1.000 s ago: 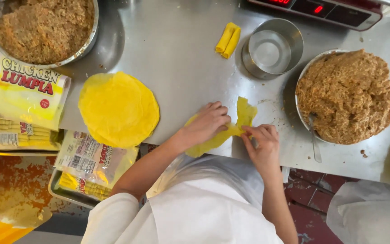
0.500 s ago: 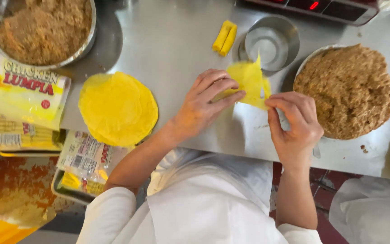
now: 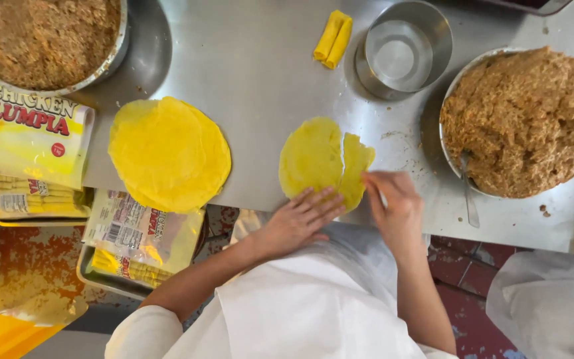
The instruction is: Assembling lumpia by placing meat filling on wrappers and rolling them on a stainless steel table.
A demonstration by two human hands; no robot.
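On the steel table (image 3: 260,60) we take the yellow wrapper (image 3: 313,158) in front of us as our landmark. Far to its left sits a bowl of brown filling (image 3: 41,36) above printed packs (image 3: 28,133), and nearer on that side lies the stack of wrappers (image 3: 167,154). Our left hand (image 3: 300,216) rests flat, fingers spread, on the wrapper's near edge. The wrapper lies flat but its right part looks torn or folded over. Just to its right, our right hand (image 3: 393,206) pinches that loose edge with fingertips together. Above it lie two rolled pieces (image 3: 333,38) and an empty metal bowl (image 3: 403,53); well to the right is a second bowl of filling (image 3: 519,119). To do this well, we judge, we should smooth the sheet gently outward without widening the split. Half a second ago we held the wrapper lifted between both hands; now it is down on the table.
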